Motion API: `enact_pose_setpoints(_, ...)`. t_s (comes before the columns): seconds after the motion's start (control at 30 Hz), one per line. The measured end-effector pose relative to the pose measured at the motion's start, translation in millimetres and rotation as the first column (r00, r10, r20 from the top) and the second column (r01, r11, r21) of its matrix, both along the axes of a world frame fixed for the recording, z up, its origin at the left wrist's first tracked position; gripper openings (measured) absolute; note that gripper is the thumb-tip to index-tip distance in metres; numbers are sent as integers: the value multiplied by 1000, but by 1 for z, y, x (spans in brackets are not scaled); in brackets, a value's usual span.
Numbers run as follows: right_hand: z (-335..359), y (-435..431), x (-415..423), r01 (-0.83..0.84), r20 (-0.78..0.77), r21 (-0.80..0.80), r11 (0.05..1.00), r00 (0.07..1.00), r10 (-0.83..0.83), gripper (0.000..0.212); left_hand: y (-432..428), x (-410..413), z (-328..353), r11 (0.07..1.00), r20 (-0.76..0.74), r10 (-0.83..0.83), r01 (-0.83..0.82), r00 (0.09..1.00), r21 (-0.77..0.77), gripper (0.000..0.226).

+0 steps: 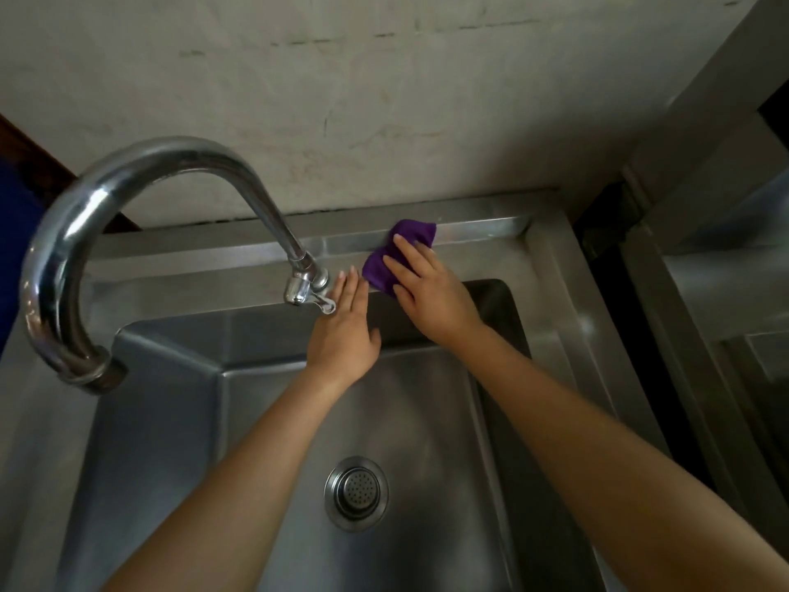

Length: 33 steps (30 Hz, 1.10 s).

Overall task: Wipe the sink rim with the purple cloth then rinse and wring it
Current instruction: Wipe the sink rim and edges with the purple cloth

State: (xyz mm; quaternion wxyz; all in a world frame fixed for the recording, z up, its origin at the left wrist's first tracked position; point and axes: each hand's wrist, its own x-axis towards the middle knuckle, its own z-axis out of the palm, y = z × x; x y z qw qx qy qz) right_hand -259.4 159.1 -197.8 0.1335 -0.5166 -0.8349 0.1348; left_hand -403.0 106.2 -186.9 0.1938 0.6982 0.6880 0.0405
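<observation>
My right hand [427,292] lies flat on the purple cloth [378,271], fingers straight and spread, pressing it down without gripping it. The cloth is bunched on the back sink rim [491,258], just right of the tap base [307,288]. Its far end rides up onto the raised strip against the wall, and its near corner hangs over the basin edge. My left hand [346,331] is also flat and holds nothing. Its fingertips rest on the same back rim, between the tap base and the cloth, nearly touching the cloth's near-left corner.

The rim runs left to right along the wall, and the cloth sits slantwise across it. I judge the wipe should follow that long line. To the right the rim is bare up to the corner. To the left, my own left hand and the tap base stand in the way. The right hand is already on the cloth, so it should do the stroke, and the left would have to lift clear before I wipe toward the tap. Rinsing under the faucet [128,198] is not yet begun.
</observation>
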Motion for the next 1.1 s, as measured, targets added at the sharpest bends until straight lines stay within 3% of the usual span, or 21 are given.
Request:
enact_pose_setpoints(0.23, -1, 2, 62, 273, 42, 30, 961, 961, -275, 42, -2, -4, 2, 999, -21, -41, 41, 999, -28, 81)
enact_pose_setpoints(0.37, -3, 0, 36, 414, 12, -7, 910, 910, -414, 45, -1, -3, 4, 998, -42, -52, 50, 998, -42, 85)
enact_pose_setpoints(0.43, -5, -2, 15, 406, 3, -2, 914, 914, -406, 46, -1, -1, 4, 998, -49, -45, 42, 998, -49, 86)
enact_pose_setpoints(0.63, -4, -2, -3, 134, 62, 45, 990, 989, -137, 49, -1, 3, 1, 999, -76, -37, 34, 996, -40, 89)
enact_pose_setpoints(0.87, -2, 10, 55, 367, 68, 42, 929, 927, -369, 45, -1, -1, 4, 998, -66, -54, 52, 996, -30, 88)
enact_pose_setpoints(1.0, 11, 23, 47, 511, -27, 28, 859, 860, -510, 43, -1, -3, 5, 997, -41, -57, 55, 997, -47, 89)
enact_pose_setpoints(1.1, 16, 42, 15, 311, -97, 101, 945, 948, -302, 44, 0, -1, 4, 997, -64, -62, 59, 996, -39, 90)
